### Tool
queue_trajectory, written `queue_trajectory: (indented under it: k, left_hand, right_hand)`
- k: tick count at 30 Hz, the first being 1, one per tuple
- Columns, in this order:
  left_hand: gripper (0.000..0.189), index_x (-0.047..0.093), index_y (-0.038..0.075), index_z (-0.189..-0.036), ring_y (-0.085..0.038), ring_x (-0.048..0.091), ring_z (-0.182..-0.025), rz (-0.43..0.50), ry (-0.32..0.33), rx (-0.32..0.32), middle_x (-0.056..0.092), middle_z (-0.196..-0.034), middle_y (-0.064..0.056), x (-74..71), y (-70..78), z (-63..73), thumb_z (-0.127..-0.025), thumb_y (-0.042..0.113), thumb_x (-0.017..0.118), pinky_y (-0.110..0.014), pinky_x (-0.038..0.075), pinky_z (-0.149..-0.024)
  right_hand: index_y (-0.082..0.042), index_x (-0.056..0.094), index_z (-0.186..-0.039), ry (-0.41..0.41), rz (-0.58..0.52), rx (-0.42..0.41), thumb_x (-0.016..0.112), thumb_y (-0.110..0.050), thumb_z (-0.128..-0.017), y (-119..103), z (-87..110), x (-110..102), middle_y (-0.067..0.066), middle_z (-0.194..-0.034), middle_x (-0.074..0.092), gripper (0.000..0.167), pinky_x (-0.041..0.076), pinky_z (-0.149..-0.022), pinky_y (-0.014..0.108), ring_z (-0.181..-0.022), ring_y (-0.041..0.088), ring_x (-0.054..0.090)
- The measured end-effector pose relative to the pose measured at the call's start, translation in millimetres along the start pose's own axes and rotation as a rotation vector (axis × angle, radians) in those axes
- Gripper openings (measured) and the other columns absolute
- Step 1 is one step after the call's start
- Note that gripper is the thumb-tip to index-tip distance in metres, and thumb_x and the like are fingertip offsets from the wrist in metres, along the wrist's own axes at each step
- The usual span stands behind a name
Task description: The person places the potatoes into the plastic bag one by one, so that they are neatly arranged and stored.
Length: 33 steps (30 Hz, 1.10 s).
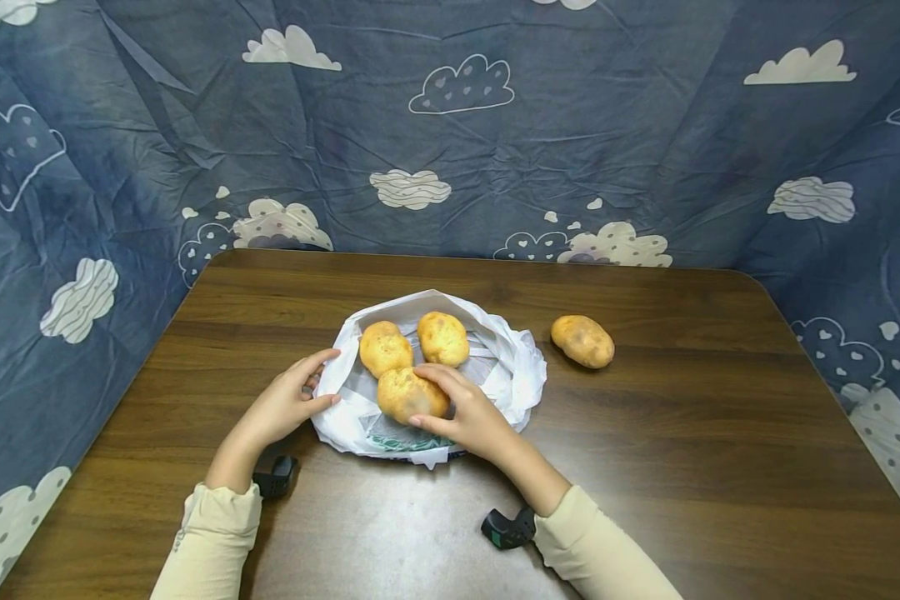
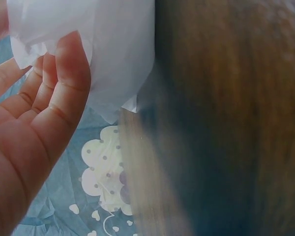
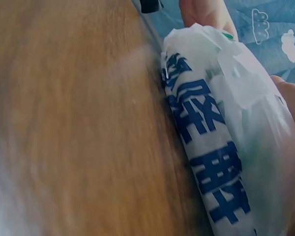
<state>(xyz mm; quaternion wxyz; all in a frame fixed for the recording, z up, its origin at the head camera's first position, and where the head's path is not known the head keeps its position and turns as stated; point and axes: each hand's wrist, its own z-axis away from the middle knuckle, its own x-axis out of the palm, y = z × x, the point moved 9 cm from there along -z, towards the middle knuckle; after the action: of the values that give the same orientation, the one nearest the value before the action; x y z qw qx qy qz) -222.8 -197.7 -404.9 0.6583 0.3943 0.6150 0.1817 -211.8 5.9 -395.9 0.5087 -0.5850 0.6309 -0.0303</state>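
Observation:
A white plastic bag [image 1: 521,367] lies with its mouth spread wide on the table. Inside it are two potatoes toward the back, one on the left [image 1: 384,350] and one on the right [image 1: 443,338]. My right hand [image 1: 474,417] reaches over the bag's near right side and grips a third potato [image 1: 408,396] between thumb and fingers. At the left rim, my left hand [image 1: 288,400] holds the bag's edge, its fingers bent at the plastic [image 2: 120,54] in the left wrist view. Blue printed characters show on the bag's near side [image 3: 206,137] in the right wrist view.
Another potato [image 1: 582,341] lies on the brown wooden table [image 1: 682,433], right of the bag. A blue cloth with white clouds [image 1: 495,167] hangs behind the table and along its sides. Black wrist devices, left [image 1: 276,477] and right [image 1: 508,528], are on both arms.

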Motion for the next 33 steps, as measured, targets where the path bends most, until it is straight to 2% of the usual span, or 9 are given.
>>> queue_trajectory:
  k: [10,21,25,33]
  left_hand:
    - [0.059,0.040,0.002,-0.131,-0.024,0.047,-0.087,-0.002,-0.004,-0.008,0.048,-0.105,-0.016,0.3,-2.0,0.7,-0.079,0.006,0.068,-0.035,0.045,-0.069]
    - [0.059,0.040,0.002,-0.131,-0.024,0.048,-0.086,-0.007,0.003,-0.007,0.048,-0.105,-0.016,0.2,-2.4,0.6,-0.079,0.008,0.068,-0.036,0.045,-0.070]
    - [0.059,0.040,0.003,-0.131,-0.024,0.048,-0.086,-0.003,0.003,-0.008,0.049,-0.105,-0.016,0.1,-2.7,0.7,-0.080,0.008,0.068,-0.036,0.045,-0.071]
    - [0.059,0.041,0.002,-0.131,-0.024,0.047,-0.086,-0.009,0.003,0.000,0.048,-0.104,-0.015,0.3,-1.6,-0.1,-0.079,0.007,0.068,-0.035,0.045,-0.070]
  right_hand:
    - [-0.009,0.049,-0.125,-0.063,-0.056,0.081,0.073,-0.027,-0.076,2.5,-3.5,17.6,0.004,-0.123,0.050,0.058,0.033,-0.096,0.029,-0.115,0.014,0.044]
    - [-0.012,0.048,-0.126,-0.140,-0.043,0.152,0.071,-0.034,-0.076,10.6,-4.1,31.6,0.002,-0.125,0.049,0.059,0.031,-0.097,0.029,-0.116,0.011,0.042]
    - [-0.012,0.049,-0.126,-0.136,-0.053,0.151,0.071,-0.033,-0.076,9.8,-4.3,30.7,0.002,-0.125,0.049,0.058,0.031,-0.097,0.029,-0.116,0.012,0.042]
    - [-0.007,0.050,-0.123,-0.087,-0.078,0.094,0.070,-0.026,-0.079,2.2,-7.2,19.0,0.003,-0.123,0.050,0.052,0.031,-0.097,0.029,-0.116,0.012,0.042]
